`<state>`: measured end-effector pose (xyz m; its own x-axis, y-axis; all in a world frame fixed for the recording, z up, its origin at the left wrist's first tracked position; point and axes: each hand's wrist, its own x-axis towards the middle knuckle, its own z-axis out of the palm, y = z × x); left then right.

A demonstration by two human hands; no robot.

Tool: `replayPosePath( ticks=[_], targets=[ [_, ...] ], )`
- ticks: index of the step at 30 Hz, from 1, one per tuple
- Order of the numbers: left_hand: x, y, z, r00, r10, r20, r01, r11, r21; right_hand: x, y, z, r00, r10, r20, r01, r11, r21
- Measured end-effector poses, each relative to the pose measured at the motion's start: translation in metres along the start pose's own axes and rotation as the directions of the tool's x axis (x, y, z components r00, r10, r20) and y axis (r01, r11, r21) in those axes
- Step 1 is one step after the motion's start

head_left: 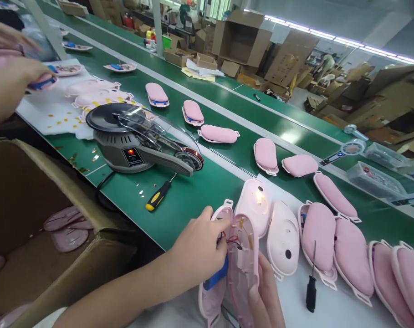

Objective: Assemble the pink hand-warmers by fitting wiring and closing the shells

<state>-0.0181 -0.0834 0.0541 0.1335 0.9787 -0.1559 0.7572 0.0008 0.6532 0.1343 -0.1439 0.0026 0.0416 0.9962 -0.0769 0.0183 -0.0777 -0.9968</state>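
Note:
At the bottom centre an opened pink case (241, 273) shows red wires and a blue block (216, 274) inside. My left hand (198, 243) reaches into it, thumb and index finger pinched by the wires; what lies between the fingertips is too small to make out. Wrapped round the right half of the case is my right hand (266, 296). Just behind stands a pale pink shell (254, 205) with a lit spot, beside another shell (283, 239) with a dark round spot. A black screwdriver (311, 294) lies to the right among closed pink cases (318, 237).
A grey machine (125, 150) with a round black disc and a yellow-black screwdriver (158, 196) sit on the green table (189, 205). Pink cases (218, 134) line the belt. A cardboard box (90, 223) stands lower left. Another person's hands (15, 77) work upper left.

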Motion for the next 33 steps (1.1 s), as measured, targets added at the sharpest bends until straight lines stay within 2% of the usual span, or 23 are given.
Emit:
replayPosePath(
  ticks=[3, 6, 11, 15, 17, 20, 22, 24, 28, 33],
  targets=[
    [0.000, 0.003, 0.003, 1.000, 0.022, -0.002, -0.022, 0.999, 0.031, 0.001, -0.002, 0.002, 0.999, 0.037, 0.021, -0.037, 0.999, -0.012],
    [0.001, 0.004, 0.007, 0.999, 0.026, -0.032, -0.027, 0.999, -0.029, 0.002, -0.005, 0.005, 0.995, 0.091, 0.039, -0.093, 0.995, 0.039],
    [0.003, -0.001, 0.015, 0.991, -0.056, -0.120, 0.016, 0.950, -0.311, 0.004, -0.009, 0.003, 0.986, 0.161, 0.033, -0.161, 0.987, -0.018],
    [0.003, -0.007, 0.017, 0.995, -0.031, -0.099, -0.025, 0.852, -0.522, 0.003, -0.010, 0.003, 0.974, 0.228, -0.012, -0.228, 0.974, 0.004],
    [0.003, -0.010, 0.017, 0.999, -0.017, -0.039, -0.014, 0.745, -0.666, 0.002, -0.010, 0.006, 0.971, 0.233, -0.048, -0.232, 0.972, 0.037],
    [0.004, -0.014, 0.018, 0.986, 0.050, 0.159, 0.122, 0.436, -0.892, 0.000, -0.007, 0.009, 0.975, 0.203, -0.093, -0.197, 0.978, 0.071],
    [0.005, -0.017, 0.019, 0.958, 0.104, 0.266, 0.240, 0.210, -0.948, -0.001, -0.004, 0.010, 0.978, 0.168, -0.121, -0.161, 0.985, 0.061],
    [0.006, -0.019, 0.020, 0.941, 0.128, 0.314, 0.308, 0.067, -0.949, -0.002, -0.001, 0.009, 0.984, 0.119, -0.136, -0.119, 0.993, 0.006],
    [0.004, -0.020, 0.023, 0.922, 0.180, 0.343, 0.365, -0.109, -0.925, -0.004, 0.001, 0.008, 0.987, 0.046, -0.155, -0.060, 0.995, -0.084],
    [0.002, -0.020, 0.032, 0.939, 0.208, 0.273, 0.308, -0.157, -0.938, -0.003, -0.004, 0.013, 0.982, 0.066, -0.178, -0.083, 0.992, -0.092]
  ],
)
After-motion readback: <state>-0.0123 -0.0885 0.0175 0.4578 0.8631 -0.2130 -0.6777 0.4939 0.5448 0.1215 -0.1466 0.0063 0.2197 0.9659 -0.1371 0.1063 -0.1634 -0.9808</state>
